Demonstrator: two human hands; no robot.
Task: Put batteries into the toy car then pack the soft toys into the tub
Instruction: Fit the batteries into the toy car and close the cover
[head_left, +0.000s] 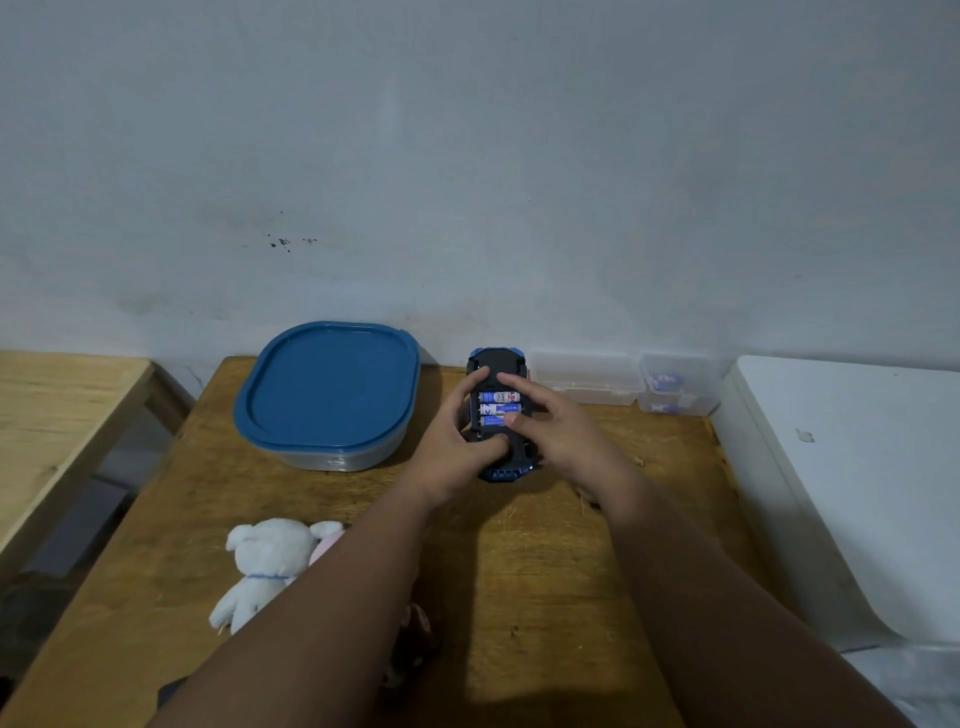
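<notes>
Nearest the lens, lower left of the frame, I've got a white plush bear with a thin blue collar (265, 569) lying on the brown wooden table (545, 571), with a bit of pink soft toy (326, 545) poking out behind my left forearm. Those are untouched, so packing hasn't started as far as I can judge

Just past centre both hands are on the blue and black plastic toy car (500, 415), which sits upside down, its long axis pointing away from me toward the wall. My left hand (457, 447) wraps its left side, thumb laid over the near end. My right hand (556, 431) comes from the right, fingers spread and loosely curled, tips resting at the open bay, clamping nothing I can make out

The blue-labelled batteries (497, 408) lie crosswise in that bay, so at right angles to the car's length. My right fingertips are the nearer ones for pressing the closest cell home. Can't spot the bay cover anywhere

Further left sits the clear plastic tub (337, 457), its blue lid (327, 384) on
</notes>
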